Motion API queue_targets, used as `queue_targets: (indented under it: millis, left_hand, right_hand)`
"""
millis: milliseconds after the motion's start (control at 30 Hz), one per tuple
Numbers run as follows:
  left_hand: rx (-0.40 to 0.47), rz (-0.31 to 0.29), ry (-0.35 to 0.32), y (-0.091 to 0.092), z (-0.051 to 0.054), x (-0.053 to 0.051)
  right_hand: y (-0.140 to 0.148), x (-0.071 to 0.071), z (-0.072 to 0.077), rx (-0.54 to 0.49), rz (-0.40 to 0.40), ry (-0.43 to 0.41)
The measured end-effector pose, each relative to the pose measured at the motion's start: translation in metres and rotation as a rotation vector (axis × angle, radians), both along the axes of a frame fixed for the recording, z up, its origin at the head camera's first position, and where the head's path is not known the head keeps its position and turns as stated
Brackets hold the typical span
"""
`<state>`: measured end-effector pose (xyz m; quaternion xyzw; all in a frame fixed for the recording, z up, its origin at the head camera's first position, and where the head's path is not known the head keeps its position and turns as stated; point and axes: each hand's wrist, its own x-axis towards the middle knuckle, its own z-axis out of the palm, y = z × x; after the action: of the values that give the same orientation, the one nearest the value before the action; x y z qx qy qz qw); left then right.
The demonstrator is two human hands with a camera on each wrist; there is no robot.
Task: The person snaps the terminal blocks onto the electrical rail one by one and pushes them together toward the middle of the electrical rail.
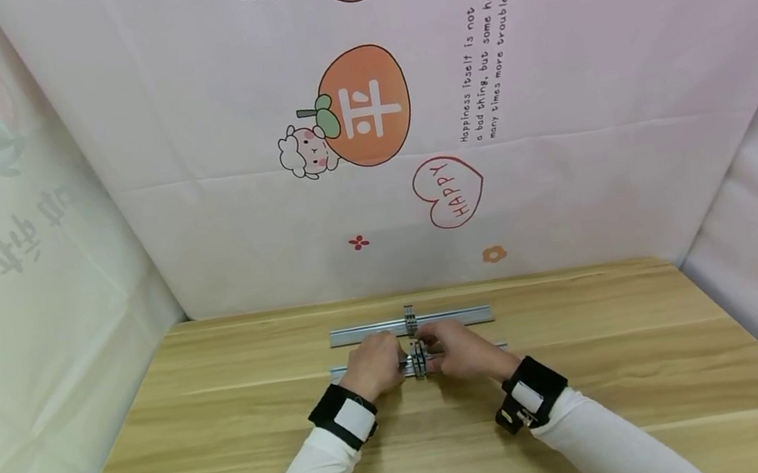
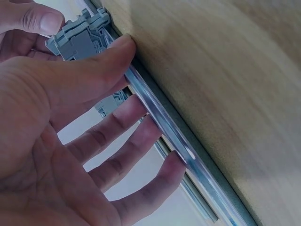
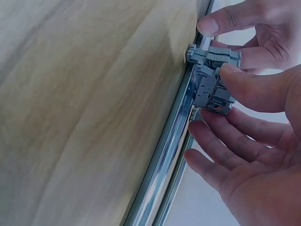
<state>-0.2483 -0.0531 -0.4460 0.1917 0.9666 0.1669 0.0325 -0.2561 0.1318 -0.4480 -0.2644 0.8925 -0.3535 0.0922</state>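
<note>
Two metal DIN rails lie one behind the other on the table. On the near rail [image 1: 338,373] sits a small group of grey terminal blocks [image 3: 211,92]. My left hand [image 1: 374,362] grips this rail left of the blocks, its thumb on the near side and the fingertips against the far side, as the left wrist view shows. From the right, my right hand [image 1: 461,349] pinches the blocks between thumb and fingers; its other fingers extend loosely over the rail. Whether the blocks are fully seated on the rail cannot be seen.
The far rail [image 1: 454,318] lies parallel behind the near one and carries its own grey terminal blocks [image 1: 411,320] near its middle. Behind the wooden table [image 1: 237,464] hangs a printed white cloth [image 1: 234,236], with more cloth at both sides.
</note>
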Motion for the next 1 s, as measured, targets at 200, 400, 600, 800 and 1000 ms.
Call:
queue_targets:
  millis: [200,400,600,800,1000]
  left_hand:
    - [-0.025,-0.001,0.012,-0.0002,-0.0001,0.0001]
    - [-0.036,-0.001,0.016,0.0003,-0.0007,0.0013]
    - [-0.045,0.002,0.023,0.0011,-0.001,0.0012]
    - [-0.043,0.007,0.01,0.0018,-0.0021,0.0009]
    - [-0.057,0.005,0.024,0.0023,-0.0018,0.0009]
  right_hand:
    - [-0.0027,0.0003,-0.0027,0.003,-0.009,0.018]
    - [-0.0035,0.001,-0.0025,0.038,0.0,0.049]
    - [-0.0034,0.0015,-0.0004,0.039,0.002,0.067]
    - [-0.0044,0.0032,-0.0007,0.048,-0.005,0.07]
    - [-0.0052,0.0037,-0.0031,0.068,-0.015,0.106]
